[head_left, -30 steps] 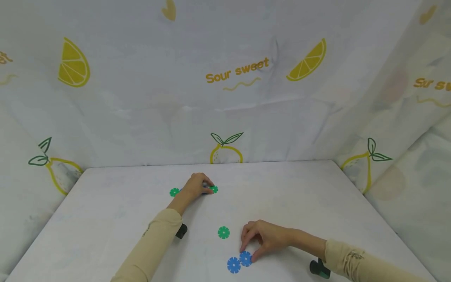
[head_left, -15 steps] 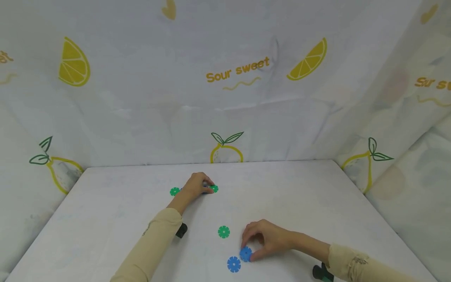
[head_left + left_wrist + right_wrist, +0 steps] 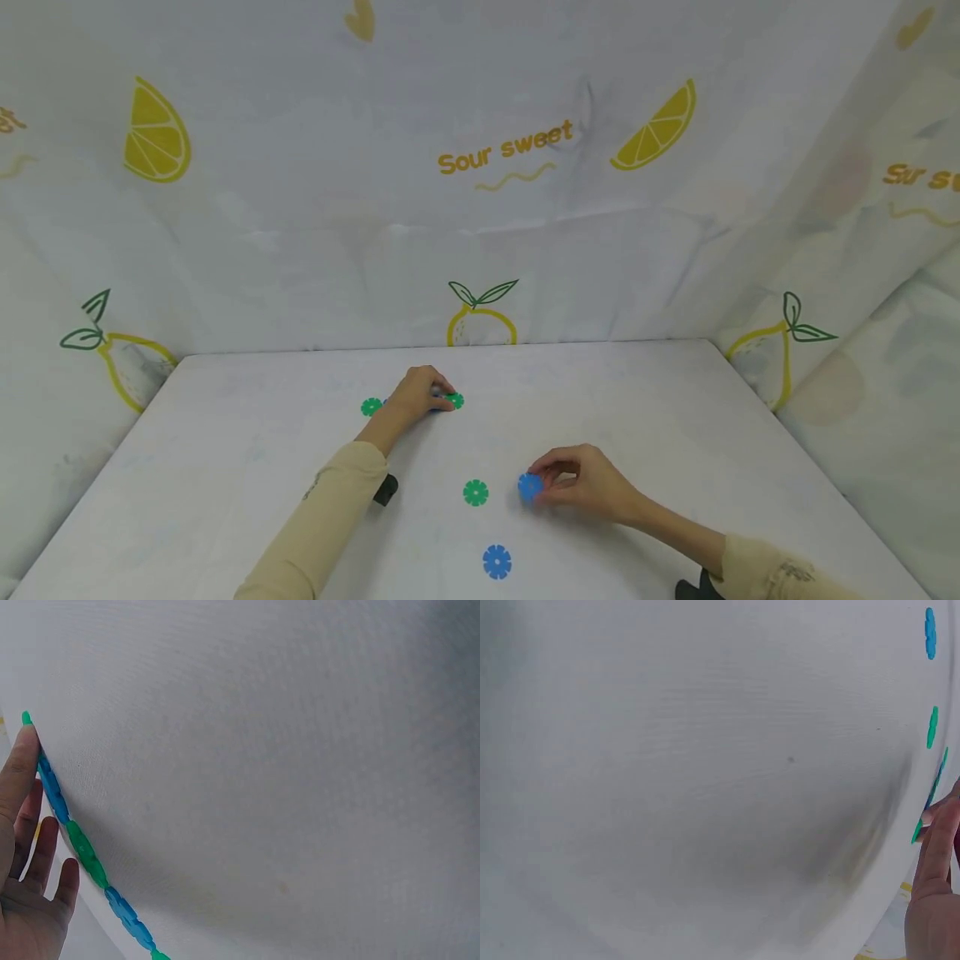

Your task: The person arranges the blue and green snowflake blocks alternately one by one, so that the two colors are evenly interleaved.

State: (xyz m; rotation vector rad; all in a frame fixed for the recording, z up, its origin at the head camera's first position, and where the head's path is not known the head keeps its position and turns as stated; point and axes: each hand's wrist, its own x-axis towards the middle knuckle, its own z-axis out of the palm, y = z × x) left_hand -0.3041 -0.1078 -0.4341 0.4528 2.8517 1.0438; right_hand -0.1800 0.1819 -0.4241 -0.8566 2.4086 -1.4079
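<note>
At the far part of the table, my left hand (image 3: pixel 416 393) pinches the green snowflake disc (image 3: pixel 457 401) that ends a row of joined discs. In the left wrist view, that row (image 3: pixel 86 853) alternates blue and green, and the thumb lies over its upper end. Another green disc (image 3: pixel 371 407) shows left of the wrist; the hand covers the middle of the row. My right hand (image 3: pixel 592 483) holds a blue snowflake disc (image 3: pixel 530 487) between thumb and fingers, apart from the other discs. The right wrist view does not clearly show this blue disc.
A loose green disc (image 3: pixel 476 492) lies flat left of the right hand. Nearer the front is a loose blue disc (image 3: pixel 497 562). The white table (image 3: pixel 615 400) meets a lemon-printed cloth (image 3: pixel 300 275) at its back and sides.
My right hand has taken the blue disc away from beside the other blue one and moved it farther up the table, to the right of the loose green disc. The left hand stays put.
</note>
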